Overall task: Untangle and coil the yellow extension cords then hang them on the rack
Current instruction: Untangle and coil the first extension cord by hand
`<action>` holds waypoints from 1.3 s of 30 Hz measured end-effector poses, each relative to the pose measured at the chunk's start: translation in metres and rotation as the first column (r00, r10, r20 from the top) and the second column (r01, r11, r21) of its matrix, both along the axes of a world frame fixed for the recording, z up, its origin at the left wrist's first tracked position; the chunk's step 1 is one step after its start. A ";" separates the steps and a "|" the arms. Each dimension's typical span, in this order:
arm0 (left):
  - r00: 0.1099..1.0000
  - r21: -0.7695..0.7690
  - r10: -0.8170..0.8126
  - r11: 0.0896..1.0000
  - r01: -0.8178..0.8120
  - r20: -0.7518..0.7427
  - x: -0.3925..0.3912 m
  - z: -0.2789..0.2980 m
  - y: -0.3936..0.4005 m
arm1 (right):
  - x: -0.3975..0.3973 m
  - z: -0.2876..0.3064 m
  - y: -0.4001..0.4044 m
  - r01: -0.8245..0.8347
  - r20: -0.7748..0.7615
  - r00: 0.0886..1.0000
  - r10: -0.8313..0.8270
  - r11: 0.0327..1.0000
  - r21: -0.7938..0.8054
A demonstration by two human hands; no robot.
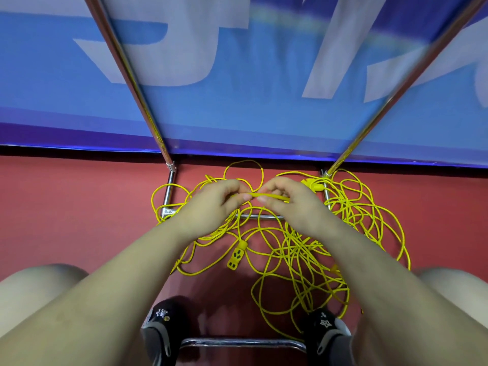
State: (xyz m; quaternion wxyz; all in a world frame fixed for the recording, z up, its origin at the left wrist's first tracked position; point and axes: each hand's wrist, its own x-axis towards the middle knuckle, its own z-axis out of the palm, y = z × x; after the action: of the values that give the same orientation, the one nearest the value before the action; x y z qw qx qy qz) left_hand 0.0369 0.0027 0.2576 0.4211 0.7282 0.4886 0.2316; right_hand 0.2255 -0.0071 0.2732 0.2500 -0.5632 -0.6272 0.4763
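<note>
yellow extension cords [303,249] are in one big tangled heap on the red floor [79,207], right around the base of the metal rack [169,191]. both hands are up above the pile with a short stretch of cord between them. the left hand [214,204] is pinching it with thumb and fingertips, and the right hand [287,202] has its fingers curled round the same bit, so the piece runs pretty much straight across from one hand to the other.

under the wrists the loops spread everywhere, mostly piled up toward the right side. a yellow socket end [235,255] lies face up on the floor just below the left forearm, and there's a yellow plug [314,184] peeking out just past the right hand, close to the rack's right upright.

the rack's two chrome poles [132,72] slant up and away in front of a blue banner [237,114] with big pale lettering. bare knees at both sides, and two black shoes [166,331] down at the bottom, either side of a chrome bar [243,342].
</note>
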 end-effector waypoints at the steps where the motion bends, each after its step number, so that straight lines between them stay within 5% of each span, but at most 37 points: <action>1: 1.000 -0.021 0.007 1.000 -0.007 -0.027 0.000 -0.002 0.000 | 0.001 0.000 0.001 0.027 -0.007 1.000 -0.027 0.999 0.022; 10: 0.974 -0.079 0.074 0.993 -0.093 -0.213 -0.024 -0.030 0.010 | 0.031 0.011 0.009 0.284 0.012 0.956 -0.293 0.937 0.202; 14: 0.964 -0.050 0.121 0.989 -0.137 -0.236 -0.026 -0.040 0.012 | 0.055 0.008 0.017 0.511 0.004 0.850 -0.527 0.826 0.237; 17: 0.983 -0.002 0.136 0.990 -0.138 -0.121 -0.018 -0.030 0.014 | 0.076 -0.004 0.020 0.540 0.311 0.730 -0.609 0.792 0.284; 19: 0.993 0.057 0.104 0.993 -0.101 -0.056 -0.010 -0.019 0.012 | 0.072 -0.006 0.015 0.340 0.492 0.718 -0.492 0.865 0.370; 22: 1.000 0.144 0.015 0.989 -0.016 0.008 0.003 -0.007 0.007 | 0.041 -0.002 0.001 0.038 0.290 0.950 -0.114 0.966 0.254; 25: 0.999 0.186 -0.024 0.982 0.018 0.027 0.014 -0.002 0.004 | 0.014 -0.003 -0.006 -0.053 0.045 0.998 0.052 0.998 0.029; 30: 0.995 0.025 0.001 1.000 -0.004 0.101 0.011 -0.007 0.004 | 0.005 -0.005 0.002 0.020 -0.036 0.999 -0.019 0.998 0.051; 35: 0.999 -0.211 -0.046 0.977 0.041 -0.020 -0.007 -0.026 0.004 | 0.013 0.007 0.007 0.185 -0.077 0.981 -0.176 0.973 0.141; 39: 0.993 -0.260 -0.022 0.965 -0.010 -0.120 -0.014 -0.036 0.006 | 0.035 0.014 0.015 0.423 -0.193 0.898 -0.396 0.897 0.130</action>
State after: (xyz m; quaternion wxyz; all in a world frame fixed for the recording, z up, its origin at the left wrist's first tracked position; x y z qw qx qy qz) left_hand 0.0228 0.0084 0.2212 0.4832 0.6809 0.5373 0.1193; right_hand 0.2600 0.0074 0.2875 0.4416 -0.6192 -0.5098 0.4022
